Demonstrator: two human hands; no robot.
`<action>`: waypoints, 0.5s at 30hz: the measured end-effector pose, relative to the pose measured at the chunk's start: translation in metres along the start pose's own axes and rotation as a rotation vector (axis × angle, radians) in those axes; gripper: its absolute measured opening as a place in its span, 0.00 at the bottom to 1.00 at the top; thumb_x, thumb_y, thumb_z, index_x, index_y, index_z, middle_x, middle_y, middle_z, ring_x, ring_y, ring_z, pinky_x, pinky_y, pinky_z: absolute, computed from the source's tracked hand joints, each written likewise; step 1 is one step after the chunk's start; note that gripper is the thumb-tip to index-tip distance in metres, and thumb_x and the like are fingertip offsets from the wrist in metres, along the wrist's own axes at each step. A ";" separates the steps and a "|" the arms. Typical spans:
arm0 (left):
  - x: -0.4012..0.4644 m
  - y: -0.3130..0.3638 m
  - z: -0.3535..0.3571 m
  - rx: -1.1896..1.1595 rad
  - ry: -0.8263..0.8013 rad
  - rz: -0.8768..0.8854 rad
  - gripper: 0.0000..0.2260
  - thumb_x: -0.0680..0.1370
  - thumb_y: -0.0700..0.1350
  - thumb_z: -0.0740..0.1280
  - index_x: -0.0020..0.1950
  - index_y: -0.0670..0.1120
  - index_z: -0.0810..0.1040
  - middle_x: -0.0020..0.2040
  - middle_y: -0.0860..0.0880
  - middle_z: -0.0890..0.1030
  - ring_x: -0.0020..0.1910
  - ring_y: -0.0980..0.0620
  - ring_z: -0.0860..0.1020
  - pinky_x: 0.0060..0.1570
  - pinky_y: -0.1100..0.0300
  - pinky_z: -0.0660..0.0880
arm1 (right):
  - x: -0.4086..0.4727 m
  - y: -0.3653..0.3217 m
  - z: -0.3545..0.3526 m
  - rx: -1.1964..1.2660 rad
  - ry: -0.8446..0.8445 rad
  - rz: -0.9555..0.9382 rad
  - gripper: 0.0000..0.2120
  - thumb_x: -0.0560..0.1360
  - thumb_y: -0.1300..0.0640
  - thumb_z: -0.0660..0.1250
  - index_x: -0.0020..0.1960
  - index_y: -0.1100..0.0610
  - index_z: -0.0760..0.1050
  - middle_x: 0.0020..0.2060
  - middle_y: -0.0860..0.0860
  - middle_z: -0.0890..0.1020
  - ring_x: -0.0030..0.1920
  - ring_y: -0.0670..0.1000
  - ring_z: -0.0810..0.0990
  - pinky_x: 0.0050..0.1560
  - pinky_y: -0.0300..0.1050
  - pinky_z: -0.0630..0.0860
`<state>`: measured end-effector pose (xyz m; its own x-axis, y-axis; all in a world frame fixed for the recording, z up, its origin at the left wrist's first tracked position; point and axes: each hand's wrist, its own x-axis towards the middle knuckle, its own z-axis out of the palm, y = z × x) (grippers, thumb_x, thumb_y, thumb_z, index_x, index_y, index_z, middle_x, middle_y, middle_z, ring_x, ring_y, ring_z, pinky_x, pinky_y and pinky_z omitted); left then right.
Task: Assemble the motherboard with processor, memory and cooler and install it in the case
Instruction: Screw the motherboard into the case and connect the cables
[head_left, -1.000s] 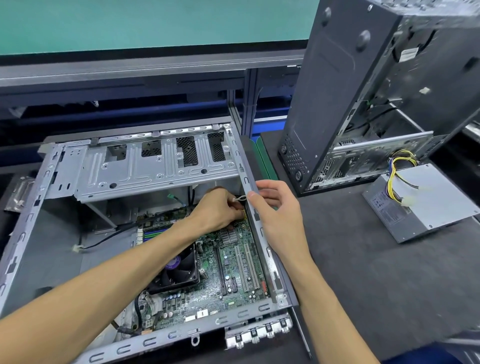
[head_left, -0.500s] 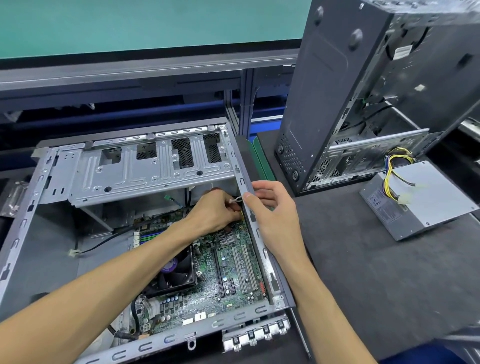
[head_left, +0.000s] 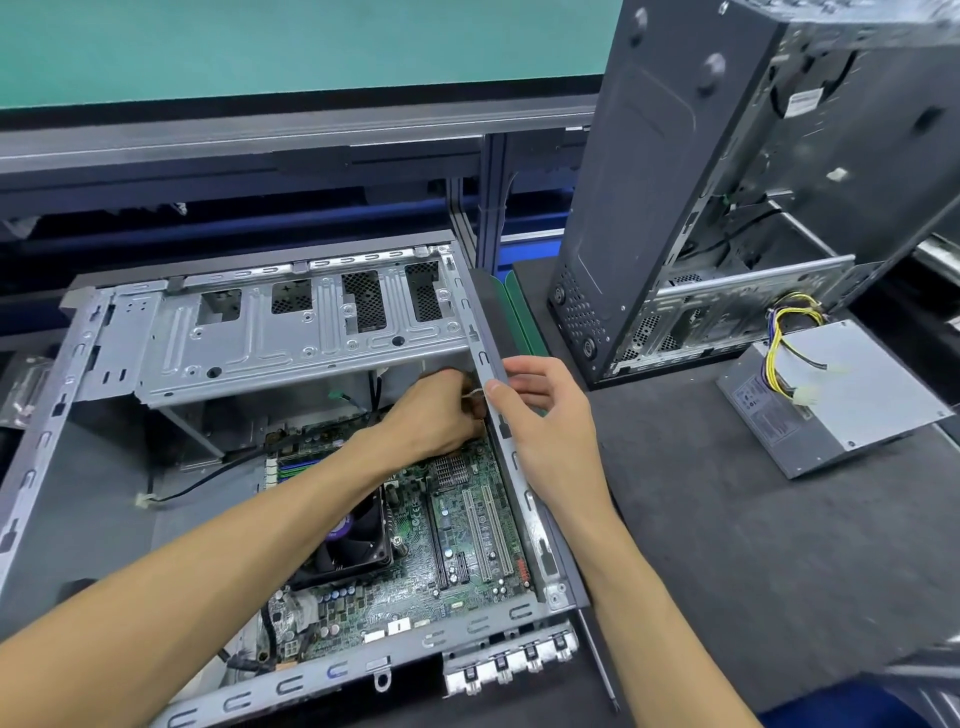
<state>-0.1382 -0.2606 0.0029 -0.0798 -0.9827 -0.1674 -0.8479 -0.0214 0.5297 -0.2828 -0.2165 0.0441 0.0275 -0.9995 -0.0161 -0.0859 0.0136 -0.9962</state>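
Note:
An open grey case lies flat in front of me. Inside it sits the green motherboard, with a black cooler fan partly under my left forearm. My left hand reaches into the case at the board's far right corner, fingers closed on a small white cable connector. My right hand rests over the case's right rail, thumb and fingers pinching at the same connector. The connector's socket is hidden by my hands.
A drive cage spans the far part of the case. A loose black cable with a white plug lies on the case floor at left. A second case stands upright at right, with a power supply beside it.
Both hands stay at the board's far right corner with only slight shifts. The view has drifted a little.

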 end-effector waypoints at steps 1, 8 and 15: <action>0.000 -0.001 0.001 -0.005 -0.001 0.008 0.07 0.72 0.47 0.69 0.46 0.46 0.81 0.36 0.50 0.82 0.38 0.47 0.81 0.39 0.56 0.79 | 0.000 0.000 0.000 0.001 0.000 0.002 0.08 0.77 0.58 0.73 0.54 0.50 0.78 0.45 0.45 0.81 0.45 0.37 0.79 0.46 0.32 0.75; -0.001 -0.001 0.002 -0.069 0.030 -0.052 0.05 0.72 0.46 0.71 0.37 0.49 0.79 0.30 0.52 0.80 0.31 0.53 0.79 0.33 0.59 0.76 | 0.000 0.002 -0.001 -0.013 -0.004 0.006 0.08 0.77 0.55 0.73 0.54 0.47 0.77 0.46 0.44 0.81 0.46 0.38 0.79 0.49 0.36 0.78; -0.002 -0.001 0.006 -0.138 0.020 -0.106 0.06 0.73 0.46 0.72 0.36 0.52 0.79 0.31 0.56 0.80 0.32 0.57 0.78 0.32 0.63 0.74 | 0.000 0.001 -0.001 -0.005 -0.006 0.004 0.08 0.77 0.57 0.73 0.54 0.48 0.77 0.46 0.44 0.81 0.46 0.37 0.79 0.47 0.30 0.75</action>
<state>-0.1398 -0.2573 -0.0022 0.0184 -0.9770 -0.2126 -0.7712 -0.1492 0.6188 -0.2835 -0.2166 0.0428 0.0332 -0.9992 -0.0205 -0.0905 0.0175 -0.9957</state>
